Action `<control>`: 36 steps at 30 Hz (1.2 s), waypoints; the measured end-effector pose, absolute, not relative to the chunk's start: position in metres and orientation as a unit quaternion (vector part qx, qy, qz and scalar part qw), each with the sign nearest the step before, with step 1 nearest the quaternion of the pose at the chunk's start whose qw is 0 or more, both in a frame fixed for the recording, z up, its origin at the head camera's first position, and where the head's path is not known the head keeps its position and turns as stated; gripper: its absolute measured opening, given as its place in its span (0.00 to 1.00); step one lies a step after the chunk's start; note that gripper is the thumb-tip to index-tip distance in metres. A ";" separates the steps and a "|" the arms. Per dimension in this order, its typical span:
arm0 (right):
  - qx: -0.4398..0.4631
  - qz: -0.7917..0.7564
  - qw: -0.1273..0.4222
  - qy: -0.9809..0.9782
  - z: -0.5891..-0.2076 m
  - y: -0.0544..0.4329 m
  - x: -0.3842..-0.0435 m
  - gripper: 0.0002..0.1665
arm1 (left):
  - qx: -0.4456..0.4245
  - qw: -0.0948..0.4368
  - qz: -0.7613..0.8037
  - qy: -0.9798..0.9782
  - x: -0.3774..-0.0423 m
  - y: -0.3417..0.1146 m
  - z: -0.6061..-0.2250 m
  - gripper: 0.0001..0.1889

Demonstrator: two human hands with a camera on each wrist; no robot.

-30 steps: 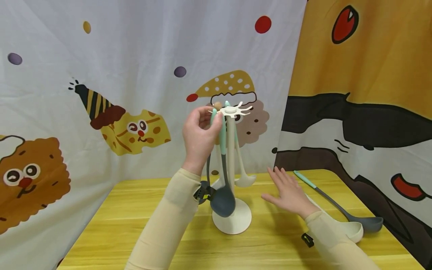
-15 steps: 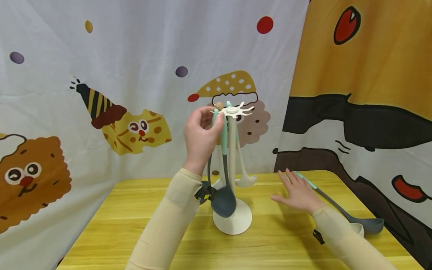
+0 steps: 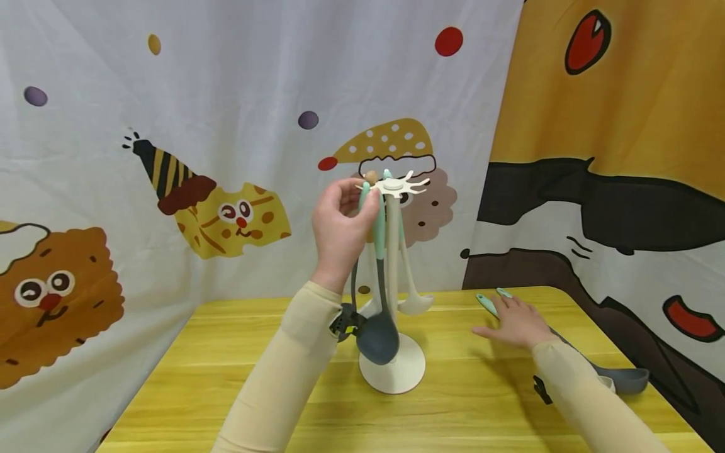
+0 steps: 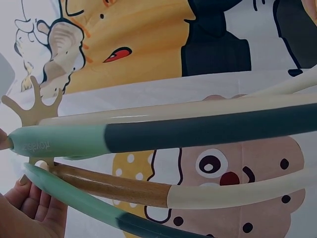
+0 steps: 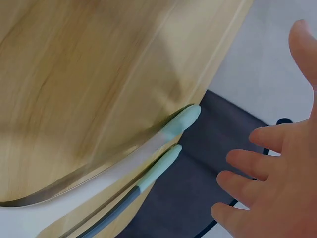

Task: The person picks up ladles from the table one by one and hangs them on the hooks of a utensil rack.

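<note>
Your left hand (image 3: 342,229) curls its fingers to pinch the rack (image 3: 393,264) at its top; what else it grips cannot be told. Only the left wrist view shows the length of a wooden grip (image 4: 114,185) among the utensils (image 3: 377,340) hanging handle-up there. Farther out, your right hand (image 3: 518,322) spreads its fingers, holding nothing, over 2 ladles (image 3: 627,380) on the table (image 3: 192,377). Your sleeve (image 3: 583,396) hides much of the white ladle (image 5: 106,177), bared in the right wrist view. Both slant lengthwise, green handles (image 3: 487,303) pointing away toward the curtain (image 3: 238,75).
</note>
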State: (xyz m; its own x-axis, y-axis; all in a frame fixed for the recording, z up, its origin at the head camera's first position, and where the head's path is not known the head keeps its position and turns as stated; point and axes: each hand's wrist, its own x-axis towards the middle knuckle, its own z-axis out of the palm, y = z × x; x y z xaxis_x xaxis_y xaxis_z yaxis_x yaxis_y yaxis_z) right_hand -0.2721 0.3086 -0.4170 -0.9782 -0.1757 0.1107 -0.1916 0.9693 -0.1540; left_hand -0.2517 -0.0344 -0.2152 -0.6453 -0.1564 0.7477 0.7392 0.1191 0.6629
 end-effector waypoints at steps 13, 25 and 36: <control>0.052 0.083 0.012 -0.995 -0.421 0.327 -0.279 0.46 | -0.222 0.358 -0.625 -0.657 -0.251 -0.033 -0.215 0.13; 0.020 0.102 -0.010 -0.995 -0.432 0.335 -0.275 0.17 | -0.216 0.358 -0.625 -0.659 -0.252 -0.033 -0.216 0.14; -0.009 0.114 -0.033 -0.993 -0.441 0.341 -0.275 0.11 | -0.215 0.358 -0.628 -0.657 -0.251 -0.034 -0.215 0.14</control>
